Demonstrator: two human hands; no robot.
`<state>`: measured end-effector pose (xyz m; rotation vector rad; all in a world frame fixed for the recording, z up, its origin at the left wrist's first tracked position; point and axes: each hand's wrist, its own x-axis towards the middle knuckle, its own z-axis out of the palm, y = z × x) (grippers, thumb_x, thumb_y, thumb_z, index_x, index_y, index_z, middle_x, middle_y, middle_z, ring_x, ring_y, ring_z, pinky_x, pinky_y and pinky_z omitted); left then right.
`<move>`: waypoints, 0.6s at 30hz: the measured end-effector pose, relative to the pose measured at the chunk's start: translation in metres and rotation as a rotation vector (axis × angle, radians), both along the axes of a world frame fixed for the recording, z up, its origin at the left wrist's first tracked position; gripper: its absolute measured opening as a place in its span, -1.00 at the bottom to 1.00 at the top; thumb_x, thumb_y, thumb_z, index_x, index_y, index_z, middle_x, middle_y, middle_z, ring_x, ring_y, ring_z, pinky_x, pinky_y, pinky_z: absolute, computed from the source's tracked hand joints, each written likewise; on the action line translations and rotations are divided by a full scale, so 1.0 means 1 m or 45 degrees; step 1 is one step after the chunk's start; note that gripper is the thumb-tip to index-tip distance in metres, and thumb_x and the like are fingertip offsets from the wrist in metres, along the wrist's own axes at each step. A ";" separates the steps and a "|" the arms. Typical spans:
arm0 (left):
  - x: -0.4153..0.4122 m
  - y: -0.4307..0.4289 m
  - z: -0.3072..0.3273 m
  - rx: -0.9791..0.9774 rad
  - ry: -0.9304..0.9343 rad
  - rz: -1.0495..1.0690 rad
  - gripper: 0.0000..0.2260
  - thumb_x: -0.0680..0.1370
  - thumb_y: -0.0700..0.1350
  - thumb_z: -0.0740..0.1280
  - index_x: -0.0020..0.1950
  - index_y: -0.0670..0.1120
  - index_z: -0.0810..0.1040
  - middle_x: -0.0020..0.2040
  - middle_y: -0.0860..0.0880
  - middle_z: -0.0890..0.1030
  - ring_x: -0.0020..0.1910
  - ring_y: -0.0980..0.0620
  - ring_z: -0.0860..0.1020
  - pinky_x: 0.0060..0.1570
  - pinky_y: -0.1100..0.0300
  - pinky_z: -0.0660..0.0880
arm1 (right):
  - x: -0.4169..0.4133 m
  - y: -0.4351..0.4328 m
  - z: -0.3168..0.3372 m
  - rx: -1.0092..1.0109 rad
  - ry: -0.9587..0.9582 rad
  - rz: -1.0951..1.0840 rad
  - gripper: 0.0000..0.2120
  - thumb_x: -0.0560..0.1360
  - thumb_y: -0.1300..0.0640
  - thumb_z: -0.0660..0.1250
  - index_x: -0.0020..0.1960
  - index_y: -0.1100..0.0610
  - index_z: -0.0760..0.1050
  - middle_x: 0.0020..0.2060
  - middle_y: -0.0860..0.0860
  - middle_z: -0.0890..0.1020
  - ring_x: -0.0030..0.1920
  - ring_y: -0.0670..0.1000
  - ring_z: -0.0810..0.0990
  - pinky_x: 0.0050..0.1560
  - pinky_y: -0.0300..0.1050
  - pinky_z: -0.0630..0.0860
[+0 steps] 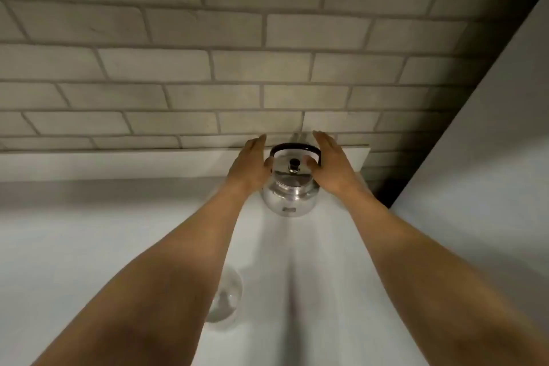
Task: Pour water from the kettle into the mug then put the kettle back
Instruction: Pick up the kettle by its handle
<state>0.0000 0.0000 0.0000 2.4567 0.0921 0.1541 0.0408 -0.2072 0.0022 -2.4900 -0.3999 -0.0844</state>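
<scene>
The kettle (290,187) is stood upright near the back edge of the counter (89,246), close to the brick wall (208,68), its black handle (295,148) raised over the lid. It is flanked by both hands, fingers extended: the left hand (249,169) and the right hand (329,166) are spread wide, with each thumb laid close to the kettle's upper body; whether firm contact is made cannot be told. Nothing is gripped. The clear mug (225,297) is partly hidden under the left forearm, nearer the front edge. It could be knocked over if that forearm were lowered or drawn back carelessly.
</scene>
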 end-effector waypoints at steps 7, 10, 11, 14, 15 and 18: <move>0.025 -0.017 -0.012 -0.014 -0.002 -0.076 -0.57 0.73 -0.14 0.24 0.61 -0.04 0.33 0.48 -0.21 0.47 0.44 -0.22 0.45 0.45 -0.06 0.38 | 0.031 0.000 -0.014 -0.066 0.077 0.218 -0.46 0.69 -0.04 0.27 0.62 0.09 0.29 0.41 0.12 0.50 0.41 0.18 0.51 0.39 -0.01 0.42; 0.026 -0.019 -0.011 -0.034 -0.064 -0.030 -0.70 0.73 -0.16 0.23 0.45 -0.06 0.53 0.26 -0.20 0.63 0.23 -0.22 0.59 0.28 -0.06 0.51 | 0.039 0.000 -0.013 -0.017 0.062 0.244 -0.60 0.70 -0.05 0.24 0.48 0.08 0.47 0.20 0.05 0.58 0.25 0.13 0.58 0.16 -0.14 0.38; 0.025 -0.019 -0.010 -0.040 -0.075 -0.028 -0.72 0.72 -0.17 0.23 0.41 -0.07 0.56 0.21 -0.19 0.65 0.17 -0.22 0.61 0.22 -0.07 0.53 | 0.040 -0.001 -0.012 0.012 0.059 0.257 -0.65 0.71 -0.06 0.23 0.42 0.06 0.52 0.12 0.00 0.58 0.21 0.11 0.59 0.11 -0.16 0.38; 0.018 -0.018 -0.005 -0.035 -0.090 -0.056 -0.74 0.71 -0.19 0.26 0.37 -0.07 0.59 0.11 -0.17 0.67 0.10 -0.21 0.61 0.13 -0.02 0.54 | 0.035 -0.005 -0.008 0.045 0.012 0.317 -0.73 0.70 -0.02 0.24 0.33 0.01 0.57 -0.04 -0.19 0.53 0.09 0.01 0.56 0.00 -0.41 0.34; 0.014 -0.018 -0.001 -0.045 -0.092 -0.074 -0.74 0.71 -0.19 0.27 0.38 -0.05 0.60 0.10 -0.15 0.67 0.09 -0.19 0.61 0.11 0.03 0.52 | 0.033 -0.008 -0.006 0.049 0.001 0.330 -0.74 0.70 0.00 0.25 0.33 0.01 0.57 -0.04 -0.23 0.52 0.08 -0.02 0.55 -0.03 -0.50 0.33; -0.001 -0.020 0.016 -0.086 -0.126 -0.111 -0.72 0.71 -0.16 0.28 0.40 -0.01 0.60 0.13 -0.11 0.68 0.10 -0.09 0.60 0.04 0.19 0.42 | 0.017 -0.015 0.007 0.081 -0.034 0.341 -0.72 0.70 0.01 0.24 0.37 -0.02 0.55 0.09 -0.20 0.57 0.12 -0.10 0.54 0.01 -0.59 0.31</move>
